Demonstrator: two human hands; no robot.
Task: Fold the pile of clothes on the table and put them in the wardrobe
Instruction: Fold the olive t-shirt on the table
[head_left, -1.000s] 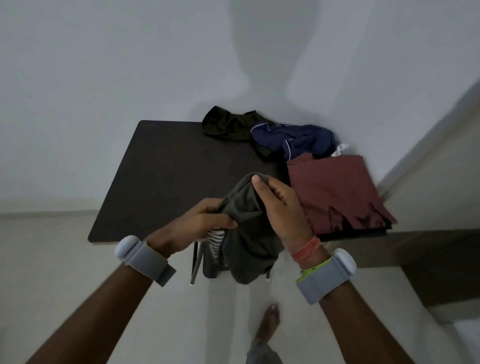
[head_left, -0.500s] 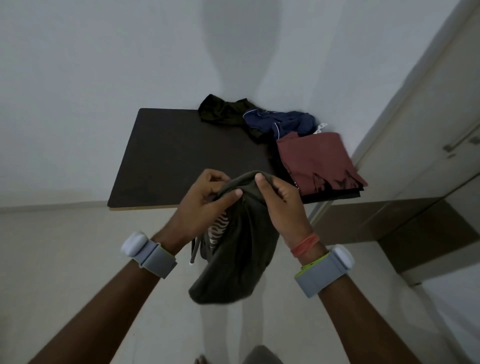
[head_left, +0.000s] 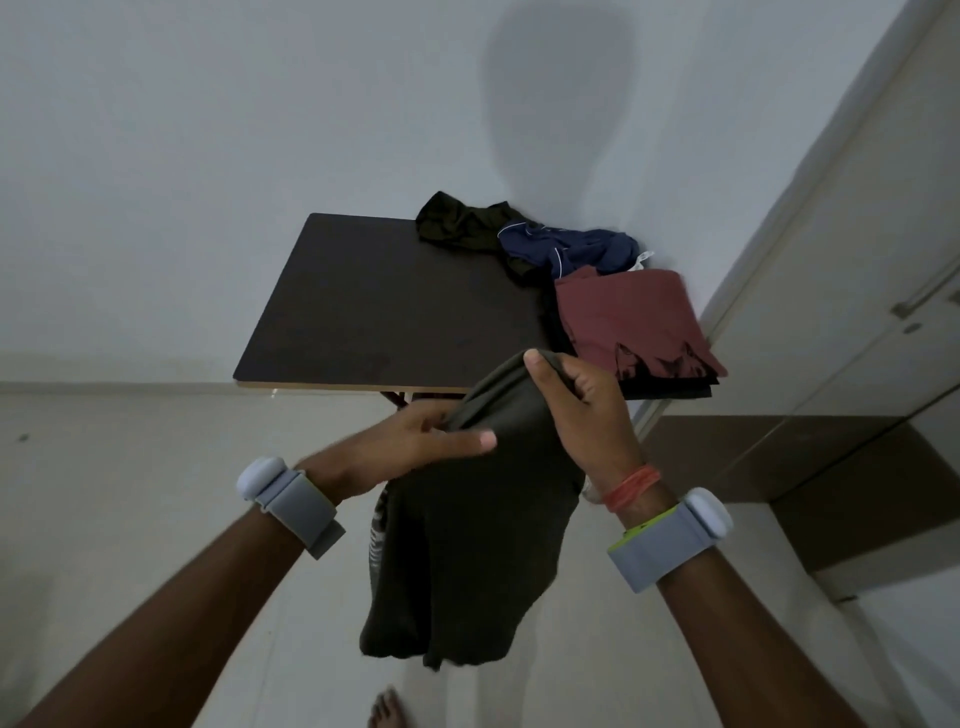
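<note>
- Off the near edge of the table (head_left: 389, 312), the olive garment (head_left: 467, 561) hangs bunched in mid-air. The right hand (head_left: 582, 410) pinches its top edge and the left hand (head_left: 415, 441) grips a fold just below.
- Both grips are close together, so it'll probably fold lopsided unless it gets spread out.
- The loose hem dangles low and could brush the floor.
- Swinging it down might knock the folded maroon shirt (head_left: 628, 317).

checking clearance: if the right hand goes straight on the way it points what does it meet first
Probably the bare table, left of the folded maroon shirt; depth is unclear.
</note>
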